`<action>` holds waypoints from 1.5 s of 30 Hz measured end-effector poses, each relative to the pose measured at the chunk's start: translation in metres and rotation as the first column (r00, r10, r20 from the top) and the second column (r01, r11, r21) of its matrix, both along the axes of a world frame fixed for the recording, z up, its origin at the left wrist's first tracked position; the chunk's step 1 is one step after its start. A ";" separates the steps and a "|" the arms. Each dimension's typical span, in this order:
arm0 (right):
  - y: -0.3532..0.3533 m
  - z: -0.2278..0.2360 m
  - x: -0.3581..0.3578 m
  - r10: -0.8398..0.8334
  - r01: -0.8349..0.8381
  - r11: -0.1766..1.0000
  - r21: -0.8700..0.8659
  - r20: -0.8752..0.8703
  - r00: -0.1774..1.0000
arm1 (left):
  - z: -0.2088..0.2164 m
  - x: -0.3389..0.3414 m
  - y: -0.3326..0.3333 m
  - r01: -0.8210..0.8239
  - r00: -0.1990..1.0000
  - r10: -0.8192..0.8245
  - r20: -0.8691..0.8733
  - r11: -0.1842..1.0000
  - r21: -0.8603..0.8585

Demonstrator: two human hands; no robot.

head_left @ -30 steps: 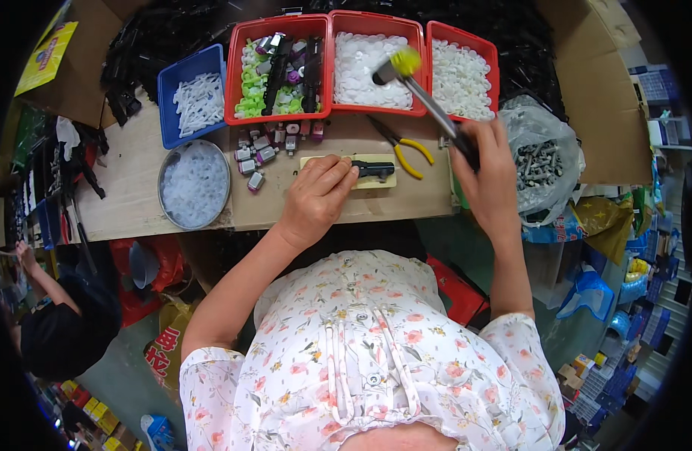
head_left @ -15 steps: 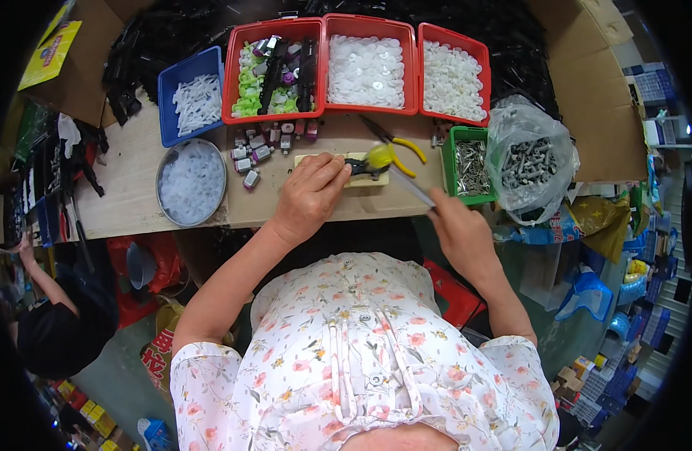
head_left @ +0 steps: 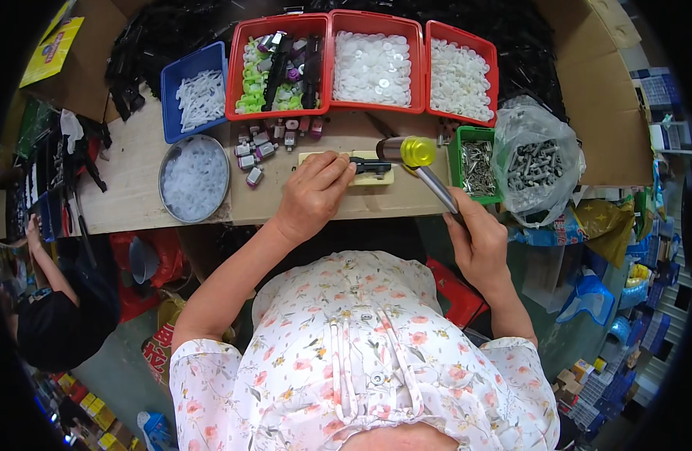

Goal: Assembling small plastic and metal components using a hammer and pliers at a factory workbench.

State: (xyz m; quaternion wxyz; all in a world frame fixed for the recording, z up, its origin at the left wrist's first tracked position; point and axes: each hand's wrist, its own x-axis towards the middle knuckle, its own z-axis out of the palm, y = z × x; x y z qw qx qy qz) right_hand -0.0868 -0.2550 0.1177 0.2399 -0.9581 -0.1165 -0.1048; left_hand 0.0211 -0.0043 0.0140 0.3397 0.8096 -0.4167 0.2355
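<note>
My left hand (head_left: pixel 314 194) presses its closed fingers on a black plastic part (head_left: pixel 373 164). That part lies on a cream-coloured block (head_left: pixel 377 180) near the front of the bench. My right hand (head_left: pixel 479 237) is wrapped round the handle of a hammer (head_left: pixel 419 152) with a yellow face. The hammer's head is raised over the block's right end, apart from the black part as far as I can see. Behind it lies a pair of pliers, mostly hidden, only its dark jaws (head_left: pixel 379 125) showing. Small motors (head_left: pixel 254 177) lie loose beyond my left hand.
Along the back stand a blue bin (head_left: pixel 168 120) of white pins and red bins (head_left: pixel 332 101) of small plastic parts. A round metal dish (head_left: pixel 227 188) sits left, a green box (head_left: pixel 460 169) of metal pins and a plastic bag (head_left: pixel 574 161) right. Another person's arm (head_left: pixel 54 270) shows far left.
The hammer has come up off the black part, its head now turned and raised. My right hand has moved slightly right and nearer to me. My left hand stays on the part.
</note>
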 end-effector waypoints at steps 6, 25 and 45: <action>0.000 -0.018 0.002 -0.048 -0.013 0.982 -0.191 -0.312 0.949 | 0.005 -0.004 -0.002 -0.047 0.997 0.042 0.060 0.996 0.077; 0.020 0.005 0.035 0.065 -0.115 0.976 -0.185 -0.256 0.964 | -0.009 -0.040 -0.025 -0.159 0.987 0.157 0.027 0.983 0.095; 0.017 -0.004 0.040 0.161 -0.155 0.981 0.114 -0.046 0.986 | 0.002 -0.034 -0.005 -0.159 0.986 0.159 -0.054 0.987 -0.002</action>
